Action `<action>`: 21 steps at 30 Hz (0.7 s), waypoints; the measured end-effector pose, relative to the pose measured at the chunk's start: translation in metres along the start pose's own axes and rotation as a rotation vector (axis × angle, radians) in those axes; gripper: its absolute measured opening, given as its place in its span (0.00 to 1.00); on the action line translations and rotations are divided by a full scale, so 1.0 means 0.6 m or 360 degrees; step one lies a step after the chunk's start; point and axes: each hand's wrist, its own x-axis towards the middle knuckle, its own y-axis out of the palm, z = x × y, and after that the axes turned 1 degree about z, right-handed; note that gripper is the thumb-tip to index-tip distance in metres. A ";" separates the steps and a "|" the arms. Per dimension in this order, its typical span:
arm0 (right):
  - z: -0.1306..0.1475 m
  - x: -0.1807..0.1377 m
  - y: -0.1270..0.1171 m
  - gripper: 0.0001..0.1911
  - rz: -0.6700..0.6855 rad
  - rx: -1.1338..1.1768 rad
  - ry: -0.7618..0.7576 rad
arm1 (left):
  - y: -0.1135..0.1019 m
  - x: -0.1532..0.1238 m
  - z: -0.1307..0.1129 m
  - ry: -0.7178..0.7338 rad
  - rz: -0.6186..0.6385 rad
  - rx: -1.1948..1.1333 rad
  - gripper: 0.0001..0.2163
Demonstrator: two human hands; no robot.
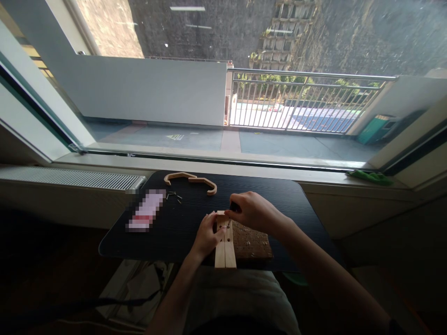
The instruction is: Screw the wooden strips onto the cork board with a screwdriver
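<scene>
Two pale wooden strips (225,249) lie side by side on a brown board (251,244) at the near edge of a black table (167,228). My left hand (206,235) grips the left side of the strips near their far end, fingers curled. My right hand (253,211) is closed on a small dark tool whose tip meets the top of the strips; the tool is mostly hidden by my fingers.
A curved wooden piece (192,180) lies at the table's far edge. Several small screws (173,197) are scattered beside a pink and white packet (146,210). A radiator (70,178) runs along the left, and a green cloth (372,177) rests on the window sill.
</scene>
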 end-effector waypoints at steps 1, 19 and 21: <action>0.000 0.000 -0.002 0.11 0.0015 -0.0008 0.0010 | 0.000 0.000 0.001 0.0005 -0.0001 0.0007 0.16; -0.004 -0.008 -0.005 0.04 0.0168 0.0124 -0.0109 | -0.002 -0.001 -0.003 -0.0010 0.0011 0.0004 0.17; -0.004 -0.007 -0.004 0.04 0.0169 0.0122 -0.0134 | -0.002 -0.001 -0.003 -0.0005 0.0005 0.0006 0.16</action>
